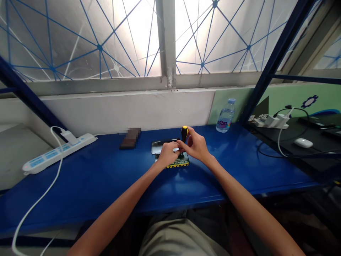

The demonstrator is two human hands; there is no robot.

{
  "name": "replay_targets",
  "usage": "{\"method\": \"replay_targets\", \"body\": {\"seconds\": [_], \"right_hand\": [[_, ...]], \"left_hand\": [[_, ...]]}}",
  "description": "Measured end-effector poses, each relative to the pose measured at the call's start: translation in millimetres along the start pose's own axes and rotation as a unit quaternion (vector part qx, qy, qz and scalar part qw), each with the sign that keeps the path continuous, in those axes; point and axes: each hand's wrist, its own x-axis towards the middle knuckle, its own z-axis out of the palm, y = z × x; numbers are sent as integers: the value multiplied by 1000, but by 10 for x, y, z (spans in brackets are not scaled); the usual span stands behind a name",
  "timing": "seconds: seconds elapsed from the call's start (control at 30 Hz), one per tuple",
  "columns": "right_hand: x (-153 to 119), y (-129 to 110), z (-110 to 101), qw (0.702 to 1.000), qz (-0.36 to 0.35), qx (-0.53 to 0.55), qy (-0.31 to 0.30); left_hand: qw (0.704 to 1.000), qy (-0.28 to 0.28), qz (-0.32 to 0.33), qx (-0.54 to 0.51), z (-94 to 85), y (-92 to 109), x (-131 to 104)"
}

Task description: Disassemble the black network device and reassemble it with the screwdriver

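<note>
My right hand grips a screwdriver with a black and yellow handle, held nearly upright. Its shaft and tip are mostly hidden by my fingers. My left hand reaches over a green circuit board with a yellow-marked front edge. The left fingers are closed near the lower part of the screwdriver, and what is between them is hidden. Just behind the board lies a flat silver and black panel, partly covered by my left hand.
A dark, blurred flat object lies left of the board on the blue table. A white power strip with a cable sits at left. At the back right stands a water bottle. A white mouse rests on the dark desk beyond.
</note>
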Motion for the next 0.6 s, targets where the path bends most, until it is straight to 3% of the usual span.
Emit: {"method": "replay_targets", "body": {"seconds": [0.3, 0.6], "right_hand": [[5, -49, -51, 998, -3, 60, -27], [20, -50, -32, 996, 29, 80, -16]], "left_hand": [[1000, -4, -13, 9, 0, -48, -8], [1000, -28, -10, 8, -6, -40, -4]]}}
